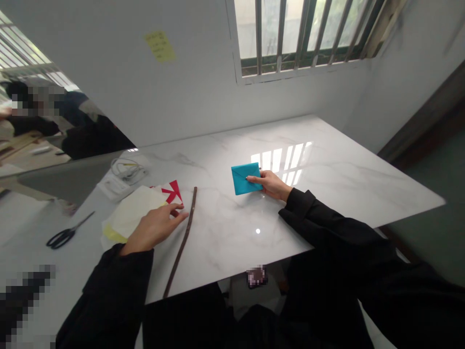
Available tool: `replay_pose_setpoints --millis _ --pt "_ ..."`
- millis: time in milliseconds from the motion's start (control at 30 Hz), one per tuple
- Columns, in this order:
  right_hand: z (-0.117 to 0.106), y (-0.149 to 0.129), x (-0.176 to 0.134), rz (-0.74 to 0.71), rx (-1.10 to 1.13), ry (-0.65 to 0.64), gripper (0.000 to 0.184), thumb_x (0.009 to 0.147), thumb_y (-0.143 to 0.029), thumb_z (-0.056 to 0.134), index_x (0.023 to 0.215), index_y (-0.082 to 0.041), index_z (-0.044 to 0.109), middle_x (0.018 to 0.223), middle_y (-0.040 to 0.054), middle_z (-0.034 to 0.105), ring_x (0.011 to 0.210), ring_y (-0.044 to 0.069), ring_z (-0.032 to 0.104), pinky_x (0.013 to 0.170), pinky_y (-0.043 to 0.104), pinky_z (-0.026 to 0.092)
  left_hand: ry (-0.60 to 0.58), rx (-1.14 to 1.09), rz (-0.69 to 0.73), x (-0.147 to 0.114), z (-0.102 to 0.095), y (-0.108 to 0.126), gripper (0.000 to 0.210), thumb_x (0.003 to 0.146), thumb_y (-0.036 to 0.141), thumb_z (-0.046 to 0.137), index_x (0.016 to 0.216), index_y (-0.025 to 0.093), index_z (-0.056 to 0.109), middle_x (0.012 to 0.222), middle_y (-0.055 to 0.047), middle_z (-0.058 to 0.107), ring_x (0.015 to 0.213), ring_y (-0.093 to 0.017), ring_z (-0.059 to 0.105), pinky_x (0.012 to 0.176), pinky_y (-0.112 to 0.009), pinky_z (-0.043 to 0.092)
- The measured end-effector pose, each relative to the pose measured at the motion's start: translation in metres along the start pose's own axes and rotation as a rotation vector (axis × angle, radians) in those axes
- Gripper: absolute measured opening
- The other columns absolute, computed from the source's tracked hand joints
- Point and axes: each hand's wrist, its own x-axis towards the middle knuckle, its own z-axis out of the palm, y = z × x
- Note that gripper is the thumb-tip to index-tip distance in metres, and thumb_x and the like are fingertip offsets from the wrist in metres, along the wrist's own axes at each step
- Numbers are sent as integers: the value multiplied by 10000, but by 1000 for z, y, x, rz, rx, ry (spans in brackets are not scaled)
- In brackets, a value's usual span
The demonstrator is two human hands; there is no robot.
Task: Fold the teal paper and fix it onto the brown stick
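A small blue envelope (244, 178) is pinched in my right hand (271, 184), its thumb lying over the flap side, held just over the marble-patterned table (221, 242). My left hand (158, 224) hovers above pale paper sheets (127, 213), fingers loosely curved and apart, with nothing visible in them. Close to those fingertips, a thin brown stick (186, 238) lies on the table, running toward the front edge. Red cut paper (174, 190) rests just beyond the left hand. Whether the fingers touch the stick or papers, I cannot tell.
Black-handled scissors (65, 236) lie at the left. A white cable (127, 169) is coiled behind the papers on a white box (113, 188). A wall with a yellow note (160, 47) and a barred window (298, 36) borders the table. Another person (72, 114) sits far left.
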Motion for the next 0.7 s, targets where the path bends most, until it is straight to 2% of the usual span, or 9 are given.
replay_pose_setpoints --millis 133,233,333,533,700 --pt "-2 1 2 -9 -15 -15 322 758 -292 1008 981 -142 831 1086 122 851 975 226 805 1000 389 674 9 -106 41 0 10 14 505 834 605 627 1130 245 825 1074 -111 859 914 -355 800 918 -421 572" --pt "-2 0 2 -4 -18 -24 308 768 -293 1001 973 -145 826 1077 122 849 971 228 804 1005 403 674 -27 -259 27 -1 12 24 522 836 557 633 1215 234 790 923 -84 854 789 -320 808 853 -391 585" --pt "-2 -1 1 3 -14 -26 289 785 -277 987 979 -142 822 1072 124 846 968 219 801 1009 392 669 -38 -352 15 -2 9 26 535 838 515 638 1267 221 759 824 -74 834 749 -323 811 778 -382 592" --pt "-2 -1 1 -11 3 -28 313 765 -265 990 1005 -149 825 1069 102 847 955 203 791 987 358 664 10 -340 0 -9 7 10 477 798 499 668 1190 245 767 880 -65 836 706 -310 804 785 -388 586" --pt "-1 -2 1 -15 -16 -24 329 763 -269 994 1020 -158 820 1076 100 844 962 209 792 993 378 662 5 -369 12 -15 17 16 610 823 646 670 1254 225 764 939 -85 839 728 -310 803 800 -386 577"
